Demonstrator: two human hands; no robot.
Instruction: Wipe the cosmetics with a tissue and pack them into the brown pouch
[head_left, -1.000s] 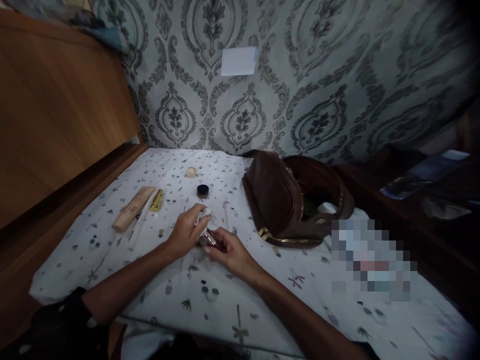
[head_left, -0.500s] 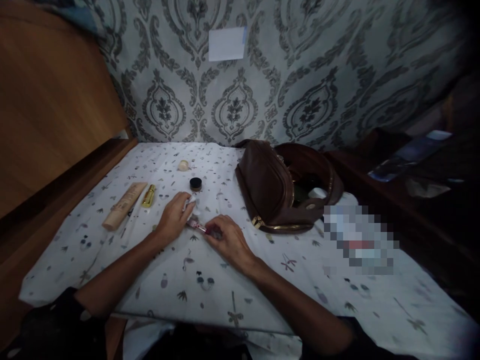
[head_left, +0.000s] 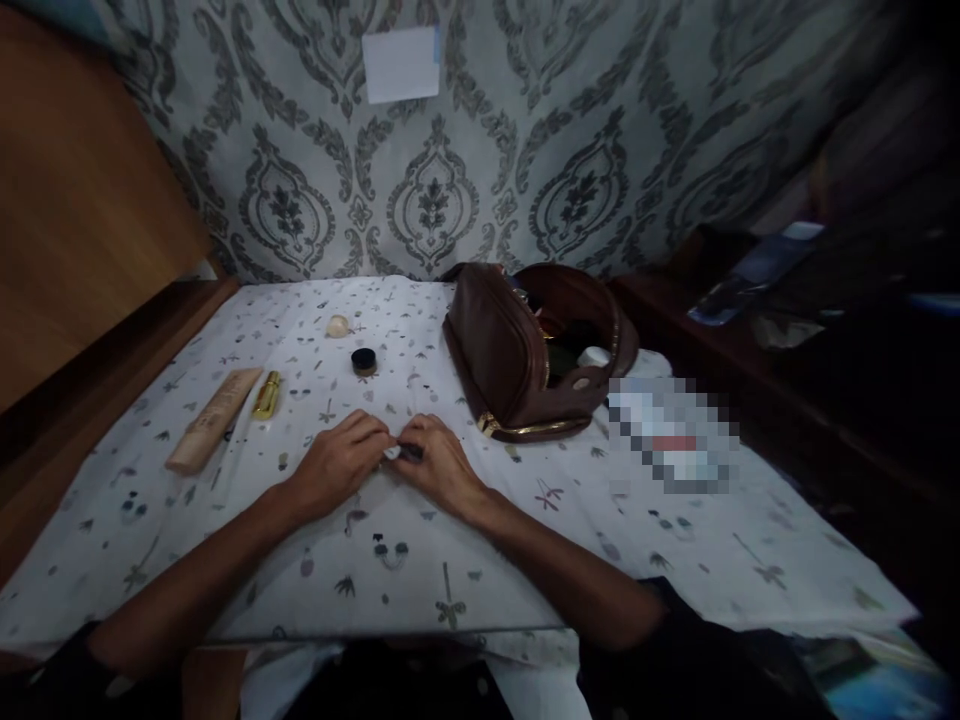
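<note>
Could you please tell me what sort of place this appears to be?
Probably a room in a home, though I can't be certain: there is grey, ornately patterned wall covering, a white cloth with small printed motifs, and an open brown leather-look bag lying on it.

1. A small, dark, slim object (head_left: 410,453), pinched in the right hand's (head_left: 441,462) fingers just over the patterned white cloth (head_left: 322,590); from here I see it lying roughly sideways, mostly hidden by the grip.
2. A small white piece (head_left: 392,453), at the left hand's (head_left: 341,465) fingertips, right up against the dark object's end; too little shows for me to tell its material or whether the two are joined.
</note>
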